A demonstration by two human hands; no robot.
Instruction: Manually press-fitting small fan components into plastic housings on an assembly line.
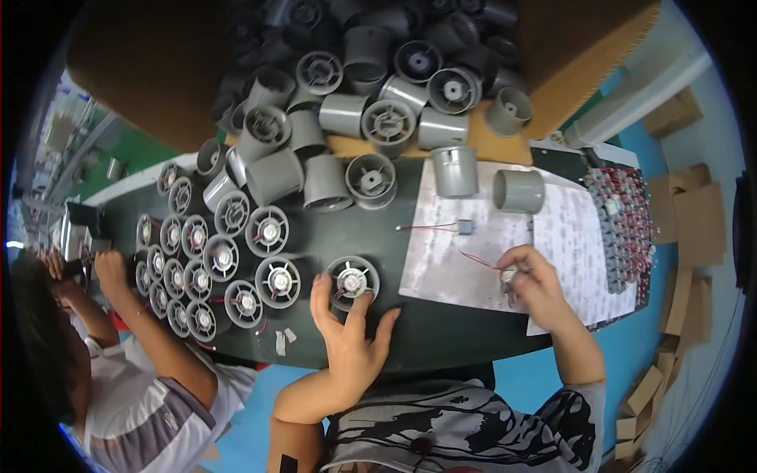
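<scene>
My left hand [344,339] is at the middle of the dark table, fingers spread, with fingertips at the near rim of a grey round fan housing [352,282]. A white-spoked hub sits inside that housing. My right hand [538,290] is closed over the paper on the right, pinching a small motor [509,277] with thin red wires trailing from it; the fingers partly cover it. Another small motor [465,227] with a wire lead lies on the printed paper [430,272]. Two grey cylindrical housings [455,172] stand or lie at the paper's far side.
A large cardboard box [583,55] full of grey housings spills onto the table's far side. Several spoked housings [221,258] stand in rows at left, beside a co-worker's arm [169,347]. Many small motors [623,229] are lined up at far right. Cardboard pieces [694,213] lie beyond.
</scene>
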